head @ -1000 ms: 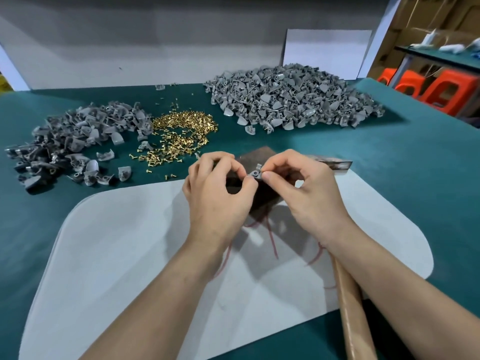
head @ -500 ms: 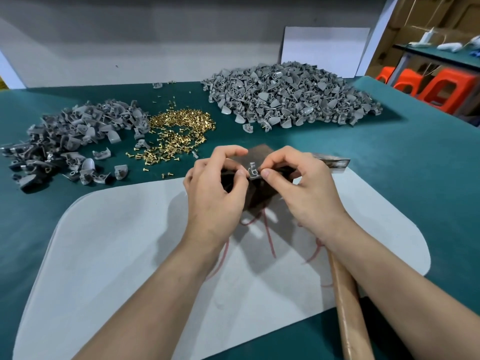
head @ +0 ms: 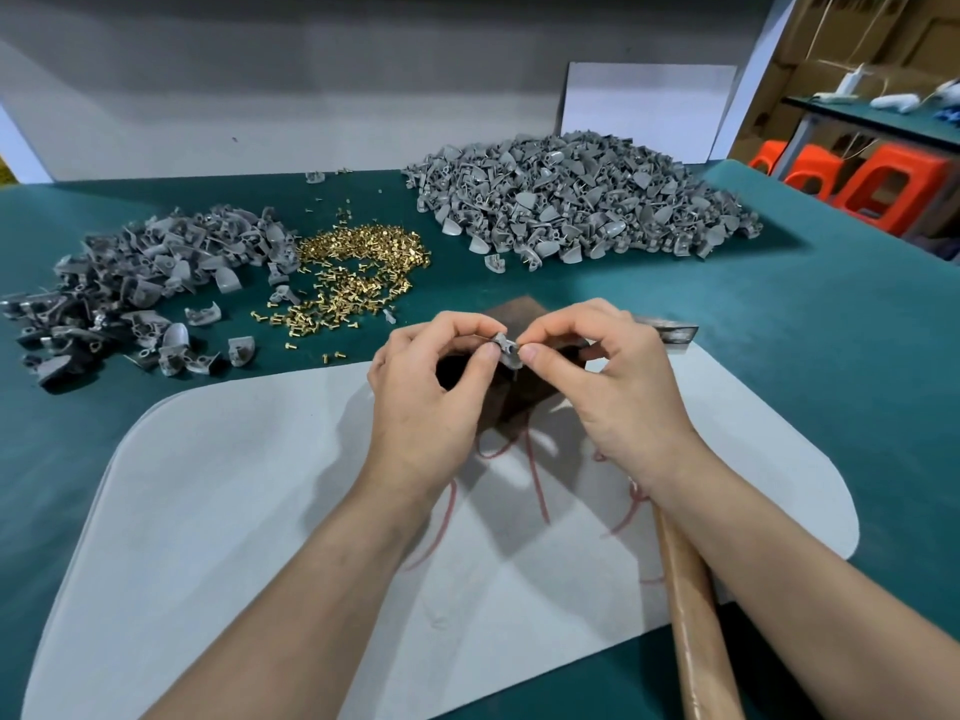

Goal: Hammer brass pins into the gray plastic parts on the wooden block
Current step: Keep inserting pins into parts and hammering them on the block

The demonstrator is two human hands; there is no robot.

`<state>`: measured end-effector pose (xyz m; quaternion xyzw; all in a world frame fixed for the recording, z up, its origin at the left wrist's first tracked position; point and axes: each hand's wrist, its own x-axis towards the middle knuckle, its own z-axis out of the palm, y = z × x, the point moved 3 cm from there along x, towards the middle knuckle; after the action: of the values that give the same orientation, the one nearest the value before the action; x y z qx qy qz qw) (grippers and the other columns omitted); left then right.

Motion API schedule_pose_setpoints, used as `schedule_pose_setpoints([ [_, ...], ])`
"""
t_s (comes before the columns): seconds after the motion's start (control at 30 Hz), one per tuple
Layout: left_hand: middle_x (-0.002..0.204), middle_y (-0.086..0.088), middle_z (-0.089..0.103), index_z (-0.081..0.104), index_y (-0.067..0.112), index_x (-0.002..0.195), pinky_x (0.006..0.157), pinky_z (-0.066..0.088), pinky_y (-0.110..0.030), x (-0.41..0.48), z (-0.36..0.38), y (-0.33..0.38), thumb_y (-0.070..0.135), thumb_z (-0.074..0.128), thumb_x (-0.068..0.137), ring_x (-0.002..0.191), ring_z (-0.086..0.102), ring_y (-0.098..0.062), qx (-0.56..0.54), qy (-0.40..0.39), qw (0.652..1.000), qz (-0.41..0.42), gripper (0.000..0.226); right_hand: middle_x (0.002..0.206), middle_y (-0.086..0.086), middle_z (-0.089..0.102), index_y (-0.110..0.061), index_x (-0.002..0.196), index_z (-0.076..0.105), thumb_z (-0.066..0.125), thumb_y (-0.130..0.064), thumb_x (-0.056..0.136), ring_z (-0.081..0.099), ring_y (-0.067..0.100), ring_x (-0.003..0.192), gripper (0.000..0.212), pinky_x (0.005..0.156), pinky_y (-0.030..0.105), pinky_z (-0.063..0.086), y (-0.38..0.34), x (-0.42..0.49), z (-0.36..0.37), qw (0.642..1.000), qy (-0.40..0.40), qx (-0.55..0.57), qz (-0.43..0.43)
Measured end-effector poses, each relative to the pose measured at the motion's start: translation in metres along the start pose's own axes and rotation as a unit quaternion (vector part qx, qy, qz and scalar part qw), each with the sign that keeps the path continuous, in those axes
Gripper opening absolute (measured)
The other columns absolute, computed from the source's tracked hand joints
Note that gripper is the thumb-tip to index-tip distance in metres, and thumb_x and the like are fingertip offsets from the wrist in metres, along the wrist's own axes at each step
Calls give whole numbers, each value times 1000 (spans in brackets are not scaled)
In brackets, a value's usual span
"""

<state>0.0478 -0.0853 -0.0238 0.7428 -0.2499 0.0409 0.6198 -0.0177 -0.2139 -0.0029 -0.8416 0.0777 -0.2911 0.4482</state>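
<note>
Above wooden block, left hand and right hand both pinch one gray plastic part; looks like pin-seating step; next: rest part on block, free right hand for hammer.

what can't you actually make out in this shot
Head view only:
- gray part: pinched between left hand and right hand; too small to tell if a pin is in it.
- wooden block: mostly hidden behind both hands.
- hammer handle: upper end under the right forearm, lower end cut by the bottom edge.
</note>
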Motion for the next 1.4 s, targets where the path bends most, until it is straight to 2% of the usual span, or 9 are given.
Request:
schedule_pose_setpoints([
  [0.13, 82, 20, 66, 66, 41, 81, 101, 39, -48, -1, -1, 0, 37, 61, 78, 106, 51, -8, -3, 8, 1000, -2, 7, 85, -11, 61, -37, 70, 64, 73, -15, 79, 54, 22, 98, 26, 92, 38, 40, 1, 1, 0, 999, 0, -32, 21],
  [0.3, 87, 21, 66, 69, 37, 84, 100, 40, -42, 0, -1, -1, 27, 66, 84, 104, 48, -1, 9, 1, 1000, 23, 10, 88, -12, 61, -41, 65, 60, 74, -17, 78, 54, 22, 102, 30, 99, 46, 33, 0, 1, 0, 998, -3, -54, 36],
  [0.43, 86, 14, 68, 69, 34, 83, 98, 42, -42, 1, -1, -1, 26, 67, 84, 104, 52, -8, -5, 4, 1000, 15, 8, 88, -9, 62, -38, 63, 60, 73, -12, 75, 54, 23, 102, 32, 94, 18, 31, 2, 3, 0, 997, 5, -70, 31],
  [0.57, 80, 9, 70, 64, 32, 82, 96, 43, -52, 1, 0, -2, 29, 65, 81, 98, 61, -22, -60, -11, 998, 0, 4, 89, -11, 62, -36, 63, 61, 73, -10, 75, 55, 24, 104, 31, 98, 37, 37, 0, 2, 0, 999, 18, -43, 28],
  [0.77, 83, 17, 70, 67, 37, 85, 99, 42, -49, 2, 0, -1, 33, 68, 77, 104, 61, -19, -42, -20, 999, 18, 9, 88, -16, 60, -36, 62, 60, 74, -12, 74, 56, 24, 105, 31, 101, 44, 34, -2, 2, 1, 998, 18, -49, 21],
  [0.83, 82, 24, 68, 67, 43, 87, 102, 40, -48, 1, 0, 0, 36, 69, 74, 109, 57, -15, -19, -25, 999, 22, 15, 86, -17, 59, -35, 62, 60, 74, -10, 74, 56, 24, 104, 31, 101, 34, 34, 0, 2, 1, 998, 26, -48, 24],
  [0.93, 80, 29, 67, 63, 49, 91, 105, 35, -47, 1, -1, 1, 39, 69, 70, 112, 46, -4, 16, -38, 999, 29, 24, 85, -18, 58, -35, 61, 60, 73, -9, 74, 56, 23, 102, 32, 90, 17, 31, 1, 2, 0, 998, 30, -53, 25],
  [1.1, 85, 30, 66, 61, 52, 95, 106, 34, -47, 1, -3, 1, 38, 68, 69, 115, 43, -4, 27, -57, 997, 32, 30, 85, -19, 58, -28, 62, 64, 73, -10, 73, 50, 16, 102, 23, 88, 12, 29, 1, 1, 1, 997, 40, -66, 21],
  [1.4, 88, 34, 64, 62, 52, 95, 104, 37, -47, 2, -5, 0, 38, 71, 70, 115, 44, -8, 26, -68, 996, 42, 31, 92, -10, 62, -19, 66, 67, 72, -7, 73, 45, 16, 106, 15, 92, 21, 32, -1, 1, 0, 996, 30, -82, -14],
])
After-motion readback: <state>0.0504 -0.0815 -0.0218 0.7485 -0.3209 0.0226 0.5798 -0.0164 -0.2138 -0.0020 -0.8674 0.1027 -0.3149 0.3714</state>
